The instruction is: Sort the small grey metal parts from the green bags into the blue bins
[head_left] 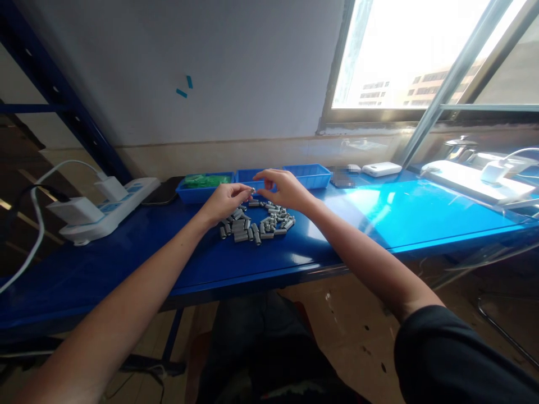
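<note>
My left hand (227, 201) is closed in a pinch on a small shiny metal piece (253, 191), whose exact kind is too small to make out. Just to the right of it, my right hand (281, 188) is held with thumb and forefinger apart, the thumb tip close to the piece. Whether that thumb touches it I cannot tell. Below both hands, a pile of grey metal cylinders (241, 237) lies on the blue tabletop (202, 264). Smaller metal pieces (275, 213) are mixed in at the pile's right side.
Behind the hands stand blue trays: one with green items (206, 180), a middle one partly hidden, and a right-hand tray (311, 177). A white power strip (113, 216) with chargers and a dark phone (162, 191) lie left. White devices (381, 169) lie right, below a window.
</note>
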Demonstrator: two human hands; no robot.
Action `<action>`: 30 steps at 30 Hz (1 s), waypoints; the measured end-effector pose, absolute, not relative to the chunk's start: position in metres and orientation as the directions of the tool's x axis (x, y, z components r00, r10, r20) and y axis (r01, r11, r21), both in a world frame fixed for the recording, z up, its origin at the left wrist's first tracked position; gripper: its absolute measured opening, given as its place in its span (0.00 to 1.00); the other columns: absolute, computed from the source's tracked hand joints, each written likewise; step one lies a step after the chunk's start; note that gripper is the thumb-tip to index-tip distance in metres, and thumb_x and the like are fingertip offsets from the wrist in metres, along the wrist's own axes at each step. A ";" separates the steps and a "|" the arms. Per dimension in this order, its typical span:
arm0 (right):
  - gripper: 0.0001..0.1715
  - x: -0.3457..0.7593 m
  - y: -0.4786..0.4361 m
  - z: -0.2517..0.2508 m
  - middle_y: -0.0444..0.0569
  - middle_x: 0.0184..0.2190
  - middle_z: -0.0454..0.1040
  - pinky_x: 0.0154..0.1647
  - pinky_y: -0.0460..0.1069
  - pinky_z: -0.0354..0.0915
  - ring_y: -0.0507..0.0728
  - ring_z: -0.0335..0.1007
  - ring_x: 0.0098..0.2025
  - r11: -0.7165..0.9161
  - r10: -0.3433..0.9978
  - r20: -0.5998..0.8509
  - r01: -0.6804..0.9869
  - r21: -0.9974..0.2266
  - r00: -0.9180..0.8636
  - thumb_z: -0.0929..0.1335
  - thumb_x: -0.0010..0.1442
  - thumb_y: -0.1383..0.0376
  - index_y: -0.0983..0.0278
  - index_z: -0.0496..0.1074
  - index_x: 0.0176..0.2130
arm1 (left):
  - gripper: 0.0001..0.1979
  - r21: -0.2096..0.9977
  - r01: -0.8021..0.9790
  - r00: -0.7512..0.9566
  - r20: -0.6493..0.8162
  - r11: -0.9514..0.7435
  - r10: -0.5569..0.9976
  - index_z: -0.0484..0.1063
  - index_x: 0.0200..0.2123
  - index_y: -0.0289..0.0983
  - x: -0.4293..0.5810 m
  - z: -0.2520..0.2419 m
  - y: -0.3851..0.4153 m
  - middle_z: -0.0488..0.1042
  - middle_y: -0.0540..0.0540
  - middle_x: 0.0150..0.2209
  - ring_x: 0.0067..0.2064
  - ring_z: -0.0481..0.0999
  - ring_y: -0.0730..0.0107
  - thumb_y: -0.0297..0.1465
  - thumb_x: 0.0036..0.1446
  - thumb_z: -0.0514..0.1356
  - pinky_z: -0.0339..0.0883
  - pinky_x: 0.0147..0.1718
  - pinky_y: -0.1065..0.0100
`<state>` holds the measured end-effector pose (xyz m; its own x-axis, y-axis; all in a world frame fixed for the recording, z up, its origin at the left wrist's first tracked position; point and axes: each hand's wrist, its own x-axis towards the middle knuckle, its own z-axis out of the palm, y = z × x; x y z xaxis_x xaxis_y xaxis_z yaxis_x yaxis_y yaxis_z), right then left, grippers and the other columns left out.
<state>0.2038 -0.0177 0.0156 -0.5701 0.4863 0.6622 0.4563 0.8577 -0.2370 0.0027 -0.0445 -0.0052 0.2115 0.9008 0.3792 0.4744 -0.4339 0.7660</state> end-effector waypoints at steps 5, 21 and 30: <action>0.08 0.200 -0.025 0.016 0.45 0.29 0.72 0.34 0.46 0.58 0.51 0.65 0.31 0.881 0.450 0.632 0.431 -0.197 -0.632 0.66 0.57 0.66 0.65 0.74 0.38 | 0.27 0.770 0.448 0.241 0.385 -0.454 0.891 0.77 0.35 0.32 0.009 0.002 -0.052 0.77 0.43 0.31 0.34 0.73 0.65 0.53 0.51 0.59 0.66 0.35 0.67; 0.17 0.253 0.026 0.011 0.54 0.38 0.73 0.47 0.55 0.62 0.63 0.67 0.43 0.407 0.726 0.682 0.854 -0.323 -0.089 0.65 0.60 0.60 0.67 0.72 0.45 | 0.11 0.216 0.639 0.658 0.344 -0.738 0.670 0.76 0.39 0.40 0.024 -0.016 -0.051 0.77 0.45 0.40 0.44 0.74 0.62 0.35 0.60 0.55 0.66 0.43 0.64; 0.14 0.185 -0.023 0.001 0.45 0.28 0.73 0.33 0.46 0.57 0.53 0.67 0.32 0.792 0.579 0.627 0.543 -0.279 -0.521 0.66 0.61 0.58 0.65 0.72 0.42 | 0.19 0.608 0.656 0.053 0.554 -0.447 0.831 0.72 0.35 0.35 0.004 0.000 -0.047 0.77 0.44 0.31 0.33 0.75 0.64 0.46 0.57 0.56 0.65 0.34 0.67</action>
<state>0.1853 -0.0234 0.0010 -0.5210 0.5788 0.6274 0.5432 0.7918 -0.2793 0.0037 -0.0468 -0.0005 0.0526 0.8309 0.5539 0.6564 -0.4468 0.6079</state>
